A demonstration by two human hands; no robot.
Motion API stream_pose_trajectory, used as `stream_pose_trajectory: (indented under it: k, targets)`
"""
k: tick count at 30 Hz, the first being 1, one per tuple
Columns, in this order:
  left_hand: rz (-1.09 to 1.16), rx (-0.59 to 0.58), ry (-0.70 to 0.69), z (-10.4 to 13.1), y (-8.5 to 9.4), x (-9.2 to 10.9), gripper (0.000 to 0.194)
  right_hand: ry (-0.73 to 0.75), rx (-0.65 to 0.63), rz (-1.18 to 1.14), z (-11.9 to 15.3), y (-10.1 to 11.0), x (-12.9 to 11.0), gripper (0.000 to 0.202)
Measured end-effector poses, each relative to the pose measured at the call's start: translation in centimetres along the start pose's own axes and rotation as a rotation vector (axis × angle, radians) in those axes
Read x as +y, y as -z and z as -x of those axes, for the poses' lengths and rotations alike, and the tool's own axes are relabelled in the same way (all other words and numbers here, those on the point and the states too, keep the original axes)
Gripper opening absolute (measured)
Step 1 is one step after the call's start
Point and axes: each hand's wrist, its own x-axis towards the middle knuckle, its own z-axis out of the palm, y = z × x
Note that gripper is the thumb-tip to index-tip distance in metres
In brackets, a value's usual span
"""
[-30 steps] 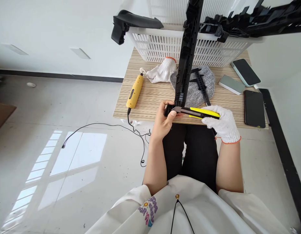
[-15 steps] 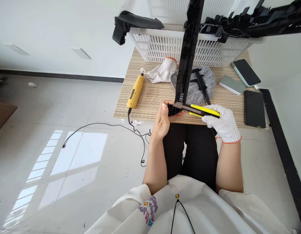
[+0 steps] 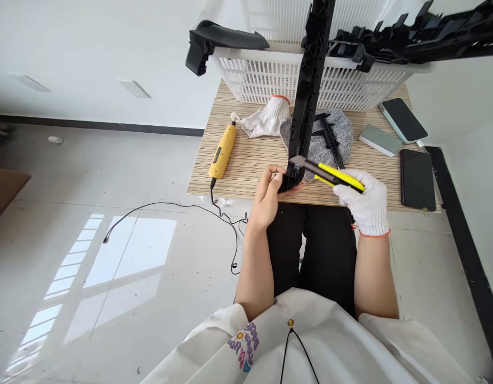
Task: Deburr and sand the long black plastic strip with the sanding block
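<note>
My bare left hand grips the near end of a long black plastic trim piece. The piece stretches away from me, over the rim of the white basket. In my right hand, which wears a white knit glove, is a yellow and black utility knife. Its blade is out and points left, over the near end of the trim piece; whether it touches the plastic I cannot tell. Beneath the trim lies a grey cloth with a black caliper on it.
A white slotted basket holds more black plastic parts. On the wooden table lie a yellow corded rotary tool, a white glove, a grey-green box and two phones. A black cable trails across the floor.
My right hand has shifted slightly right, and the knife blade has moved up and a little right along the trim piece. My left hand keeps its hold on the near end.
</note>
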Motion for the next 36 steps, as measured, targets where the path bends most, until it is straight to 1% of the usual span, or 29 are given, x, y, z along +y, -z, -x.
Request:
stream_pose_trajectory:
  k: [2,3,5,9,10,12,14,16,19,21,22,24,26,28,30,31,32,35,36]
  targets:
    - [0.024,-0.043,0.021,0.1,0.3,0.0,0.013,-0.007,0.108,-0.112,-0.3,0.2,0.5,0.032]
    - [0.028,-0.061,0.032,0.1,0.5,0.0,0.014,-0.013,0.121,-0.145,-0.4,0.5,0.8,0.031]
    - [0.032,-0.1,0.055,0.2,0.7,0.1,0.024,-0.025,0.098,-0.153,-0.6,1.3,1.2,0.029]
    - [0.02,-0.196,0.066,0.3,0.8,0.4,0.046,-0.027,-0.022,-0.111,-0.5,3.2,1.7,0.029]
    - [-0.004,-0.223,0.064,0.4,0.8,0.5,0.052,-0.015,-0.032,-0.11,-0.4,3.5,1.8,0.03]
    - [-0.081,-0.267,0.066,0.7,0.6,1.0,0.058,0.025,-0.002,-0.128,-0.3,3.8,2.2,0.031]
    - [-0.161,-0.297,0.095,1.0,0.4,1.6,0.052,0.062,0.058,-0.149,-0.2,3.8,2.6,0.032]
    - [-0.192,-0.316,0.163,1.2,0.0,2.2,0.041,0.06,0.071,-0.152,-0.2,3.8,2.8,0.034]
    - [-0.204,-0.349,0.281,0.4,-0.9,3.0,0.033,-0.009,0.004,-0.135,-0.5,3.6,2.5,0.033]
    - [-0.289,-0.364,0.287,-1.1,-1.6,3.5,0.033,-0.069,-0.047,-0.159,-1.1,3.4,1.6,0.031]
    - [-0.357,-0.36,0.255,-2.1,-2.0,3.7,0.032,-0.092,-0.06,-0.179,-1.5,3.3,1.0,0.03]
    - [-0.494,-0.31,0.169,-4.2,-2.8,4.2,0.033,-0.105,-0.041,-0.217,-2.6,3.0,-0.5,0.027]
    - [-0.585,-0.237,0.132,-6.0,-3.4,4.5,0.042,-0.077,0.035,-0.263,-3.6,2.7,-2.0,0.025]
    - [-0.641,-0.166,0.137,-7.1,-3.7,4.5,0.054,-0.04,0.115,-0.315,-4.2,2.5,-3.0,0.026]
    - [-0.676,-0.121,0.154,-7.3,-3.6,4.1,0.059,-0.038,0.144,-0.341,-4.2,2.5,-3.1,0.027]
    - [-0.675,-0.118,0.158,-7.2,-3.4,3.7,0.058,-0.057,0.142,-0.336,-4.0,2.6,-2.8,0.026]
    - [-0.652,-0.125,0.153,-7.0,-3.2,3.1,0.054,-0.092,0.121,-0.324,-3.7,2.7,-2.3,0.025]
    - [-0.438,-0.16,0.07,-6.0,-2.7,1.6,0.025,-0.153,0.068,-0.287,-2.9,3.4,-0.6,0.026]
    - [-0.353,-0.158,0.039,-5.8,-2.6,1.2,0.027,-0.153,0.046,-0.269,-2.7,3.6,-0.2,0.027]
